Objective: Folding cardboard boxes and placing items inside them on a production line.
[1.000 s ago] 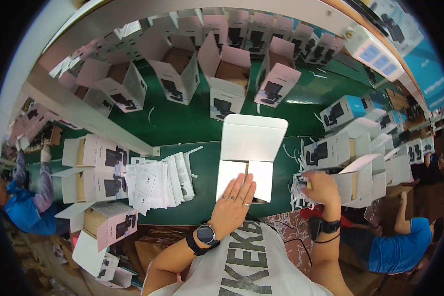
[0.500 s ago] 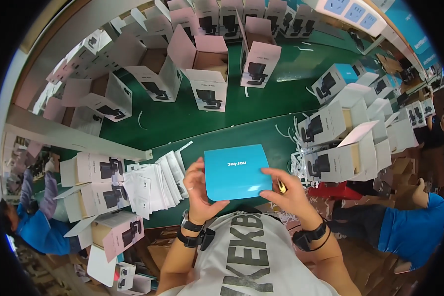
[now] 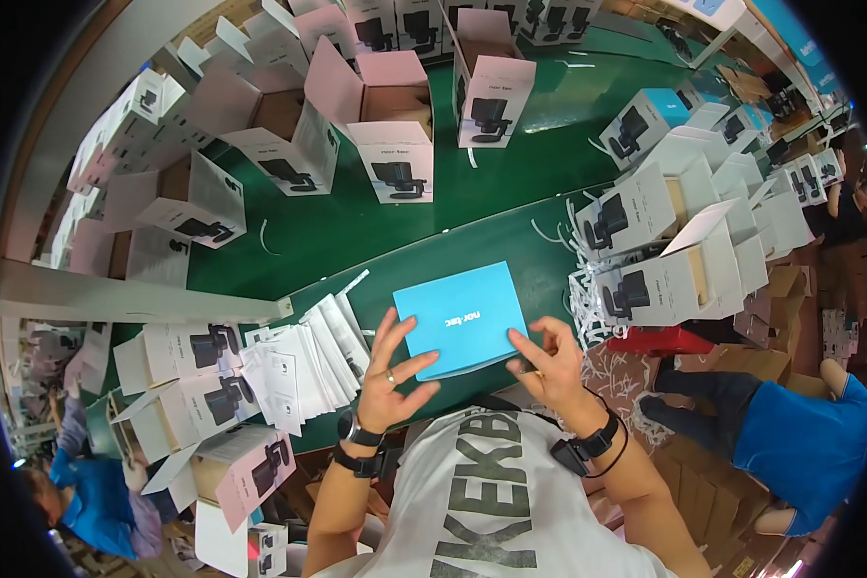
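A bright blue box [image 3: 462, 308] with a small white print on its top face lies slightly turned on the green table before me. A thin pale edge shows along its near side. My left hand [image 3: 391, 380] is at its left edge, fingers spread, fingertips over the blue face. My right hand [image 3: 552, 364] is at the right edge, index fingertip at the cover and the other fingers bent. A small yellowish tool [image 3: 522, 367] shows by its thumb, mostly hidden. To the left lies a fanned stack of white leaflets [image 3: 308, 371].
Open white cartons with chair pictures stand at the left [image 3: 197, 395], across the back [image 3: 392, 159] and at the right [image 3: 636, 289]. Shredded white paper strips [image 3: 588, 299] lie by the right cartons. People in blue work at the left [image 3: 116, 501] and right [image 3: 804, 433].
Both hands have loosened from the blue box, which now rests turned on the table. My left fingers have spread. The yellow tool in my right hand shows less.
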Demonstrator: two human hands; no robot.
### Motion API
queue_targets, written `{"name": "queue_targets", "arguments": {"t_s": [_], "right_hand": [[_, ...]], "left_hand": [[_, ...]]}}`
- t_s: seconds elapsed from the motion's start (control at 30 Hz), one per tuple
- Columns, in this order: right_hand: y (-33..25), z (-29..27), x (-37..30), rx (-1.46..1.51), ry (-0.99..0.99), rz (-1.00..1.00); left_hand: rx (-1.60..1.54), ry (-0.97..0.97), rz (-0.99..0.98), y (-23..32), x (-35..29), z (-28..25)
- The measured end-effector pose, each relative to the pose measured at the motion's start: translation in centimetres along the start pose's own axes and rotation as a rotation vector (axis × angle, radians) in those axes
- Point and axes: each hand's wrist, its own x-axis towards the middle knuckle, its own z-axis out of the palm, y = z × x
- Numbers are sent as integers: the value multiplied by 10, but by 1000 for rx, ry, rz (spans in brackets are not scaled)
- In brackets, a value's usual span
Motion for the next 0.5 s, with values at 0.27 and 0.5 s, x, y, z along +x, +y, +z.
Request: {"name": "queue_targets", "arguments": {"t_s": [0.27,0.5], "right_hand": [[7,16,-2,91,-46,-202],[22,28,9,213,20,-165]], "left_hand": [[592,-285,13,66,54,26],[802,-193,106,35,47,48]]}}
